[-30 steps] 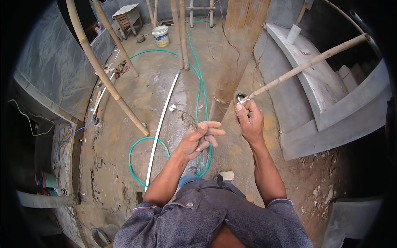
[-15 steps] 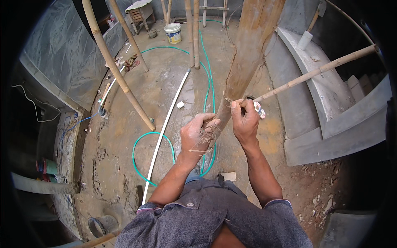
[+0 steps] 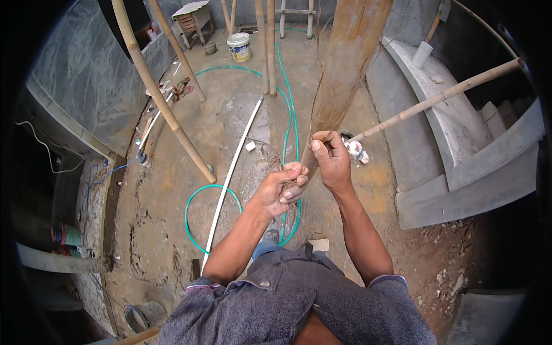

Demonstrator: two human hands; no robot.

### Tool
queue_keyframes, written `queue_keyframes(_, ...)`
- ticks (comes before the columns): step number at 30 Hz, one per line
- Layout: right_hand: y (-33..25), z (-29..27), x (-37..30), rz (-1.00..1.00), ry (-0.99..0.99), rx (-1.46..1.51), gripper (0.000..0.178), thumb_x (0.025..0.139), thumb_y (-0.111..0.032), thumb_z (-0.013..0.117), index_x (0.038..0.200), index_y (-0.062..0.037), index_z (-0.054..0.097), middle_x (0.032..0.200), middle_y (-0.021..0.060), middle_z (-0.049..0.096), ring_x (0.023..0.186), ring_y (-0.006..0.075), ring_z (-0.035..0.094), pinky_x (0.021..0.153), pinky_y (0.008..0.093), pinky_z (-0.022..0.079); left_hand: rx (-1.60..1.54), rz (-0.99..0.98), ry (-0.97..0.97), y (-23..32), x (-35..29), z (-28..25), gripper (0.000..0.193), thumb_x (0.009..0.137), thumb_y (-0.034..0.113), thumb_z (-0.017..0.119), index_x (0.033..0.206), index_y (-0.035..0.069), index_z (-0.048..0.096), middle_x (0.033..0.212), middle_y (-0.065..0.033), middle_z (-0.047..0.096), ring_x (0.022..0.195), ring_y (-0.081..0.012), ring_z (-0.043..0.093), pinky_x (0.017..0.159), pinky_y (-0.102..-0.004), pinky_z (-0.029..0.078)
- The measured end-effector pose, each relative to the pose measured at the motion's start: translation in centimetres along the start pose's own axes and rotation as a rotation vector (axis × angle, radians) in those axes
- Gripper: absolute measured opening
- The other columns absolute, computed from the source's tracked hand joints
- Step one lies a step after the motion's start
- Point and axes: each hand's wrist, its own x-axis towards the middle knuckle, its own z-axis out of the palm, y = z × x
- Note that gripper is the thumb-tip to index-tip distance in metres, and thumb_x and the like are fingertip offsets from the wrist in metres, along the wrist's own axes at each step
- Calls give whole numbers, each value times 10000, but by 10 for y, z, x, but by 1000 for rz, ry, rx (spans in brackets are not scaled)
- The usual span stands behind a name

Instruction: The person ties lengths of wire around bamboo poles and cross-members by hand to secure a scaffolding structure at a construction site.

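A broad brown wooden post (image 3: 349,60) slants up from in front of me to the upper edge. Thin, frayed brown twine (image 3: 317,86) runs along its left side, down to my hands. My left hand (image 3: 280,188) is closed, thumb against curled fingers, on the twine; loose strands stick out around it. Just above and to the right, my right hand (image 3: 332,161) pinches the twine with thumb and forefinger beside the post's lower part. The twine between the fingertips is too fine to follow fully.
Bamboo poles (image 3: 164,98) stand on the left, and another bamboo pole (image 3: 437,99) slants at right. A green hose (image 3: 187,204) and a white pipe (image 3: 234,167) lie across the floor. A white bucket (image 3: 239,47) stands farther back. A grey ledge (image 3: 428,86) borders the right.
My left hand has moved right and turned, its fingers now curled toward the post. My right hand has shifted slightly left and down, closer to it.
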Motion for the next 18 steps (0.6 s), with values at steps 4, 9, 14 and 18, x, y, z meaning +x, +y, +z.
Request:
queue_keyframes(4, -6, -16, -2, 139, -94, 12, 189, 943, -175, 556, 1029, -7, 543, 831, 12, 603, 807, 87, 565, 756, 247, 455, -507, -84, -361, -29, 20, -4, 272, 1016, 244, 391, 1044, 34, 560, 747, 3, 484, 411, -51, 353, 338, -184, 290)
queue_keyframes(9, -16, -46, -19, 216, 48, -277, 171, 946, -171, 542, 997, -11, 574, 859, 61, 639, 812, 135, 586, 755, 276, 455, -115, -125, -100, -4, 19, -2, 362, 1004, 320, 424, 1170, 15, 527, 902, -39, 612, 432, -49, 422, 344, -174, 296)
queue_keyframes(14, -19, -45, -17, -78, 161, -815, 132, 899, -165, 567, 936, -44, 608, 827, 93, 622, 810, 269, 539, 793, 388, 353, 741, 256, 278, 14, 5, 23, 591, 852, 461, 653, 1196, 1, 515, 998, -96, 658, 695, -110, 629, 502, -207, 431)
queue_keyframes(18, -17, -26, -16, -169, 171, -923, 125, 893, -159, 571, 930, -46, 607, 822, 78, 622, 810, 263, 549, 777, 385, 359, 1730, 860, 326, -8, -11, 47, 542, 695, 158, 813, 1152, 32, 549, 850, -84, 628, 697, -179, 616, 625, -294, 502)
